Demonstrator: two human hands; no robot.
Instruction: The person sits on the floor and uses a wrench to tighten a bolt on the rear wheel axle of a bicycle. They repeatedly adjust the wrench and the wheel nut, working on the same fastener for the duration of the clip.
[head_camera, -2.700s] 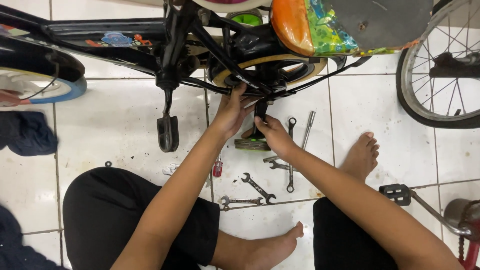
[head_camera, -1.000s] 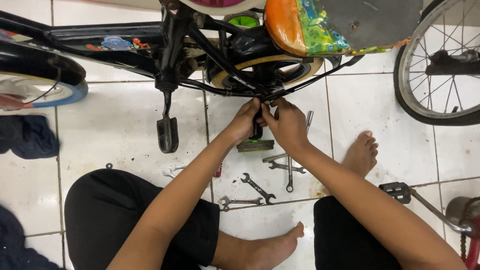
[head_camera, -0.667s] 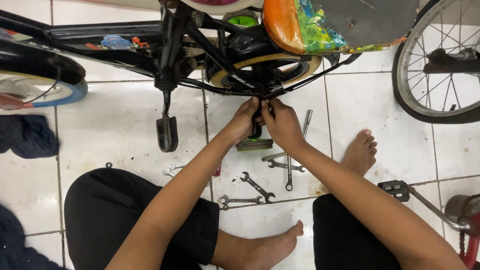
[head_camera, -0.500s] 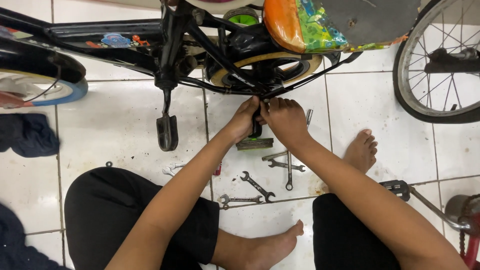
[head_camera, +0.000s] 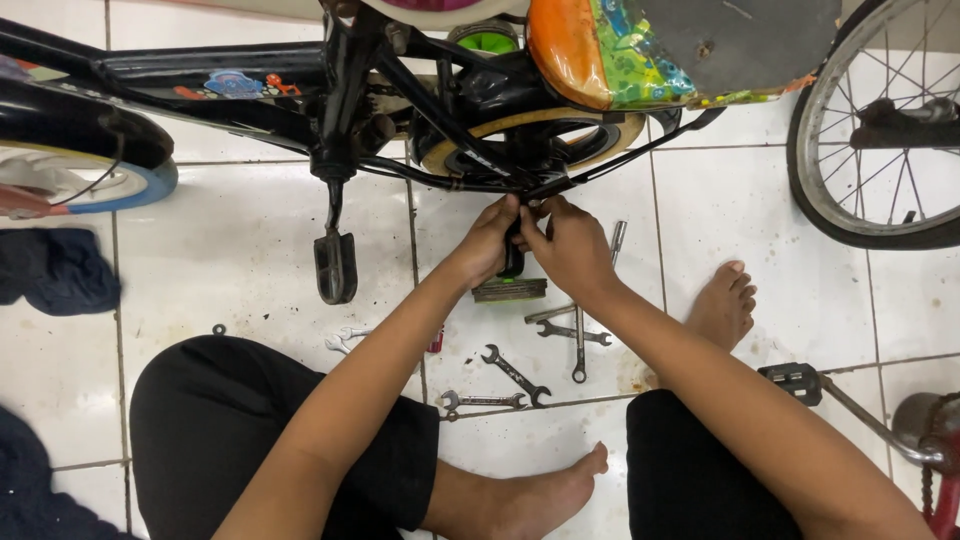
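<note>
Bicycle frame (head_camera: 450, 175) stands far of us on the floor, both our hands at its lower stay: left hand (head_camera: 490, 240) and right hand (head_camera: 570, 245), each grip closed on a small dark fitting (head_camera: 515, 250). Greasy fingers could slip, we judge. Colourful stickers (head_camera: 235, 85) mark the left tube; wrenches (head_camera: 515, 375) lie near.

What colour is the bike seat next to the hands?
The bike seat is orange at one end, then green and blue with a cartoon pattern. The head view shows it.
</note>
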